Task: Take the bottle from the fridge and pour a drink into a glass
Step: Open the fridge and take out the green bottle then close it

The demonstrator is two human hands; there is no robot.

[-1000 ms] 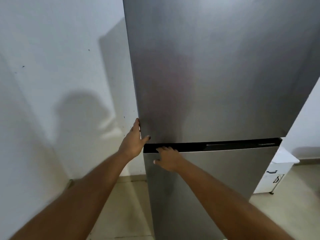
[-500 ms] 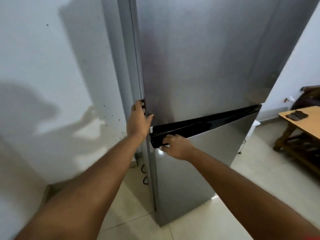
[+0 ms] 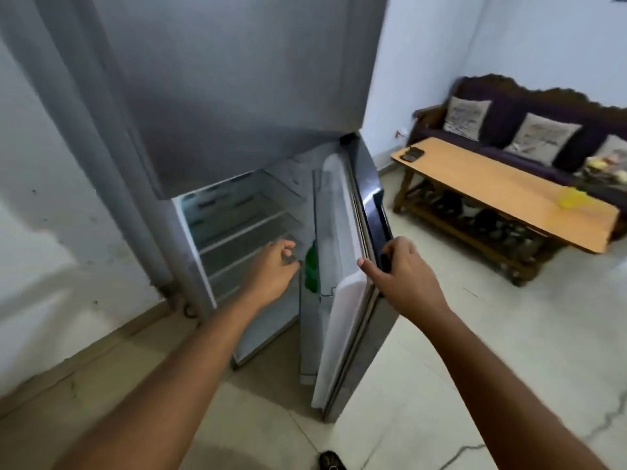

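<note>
The grey fridge (image 3: 237,96) stands against the left wall with its lower door (image 3: 342,266) swung wide open. A green bottle (image 3: 311,269) stands in the door's inner shelf. My left hand (image 3: 271,269) is inside the opening just left of the bottle, fingers loosely curled, holding nothing. My right hand (image 3: 397,269) grips the black handle edge at the top of the lower door. The inner shelves (image 3: 237,228) look bare. No glass is clearly visible.
A long wooden coffee table (image 3: 502,188) stands to the right with a small dark object (image 3: 412,154) and something yellow (image 3: 571,197) on it. Behind it is a dark sofa (image 3: 509,130) with cushions. The floor is pale tile; a dark object (image 3: 330,461) lies near my feet.
The lower door has swung from barely cracked to wide open, pulled by my right hand. My left hand left the fridge's edge and moved into the opening toward the green bottle.
</note>
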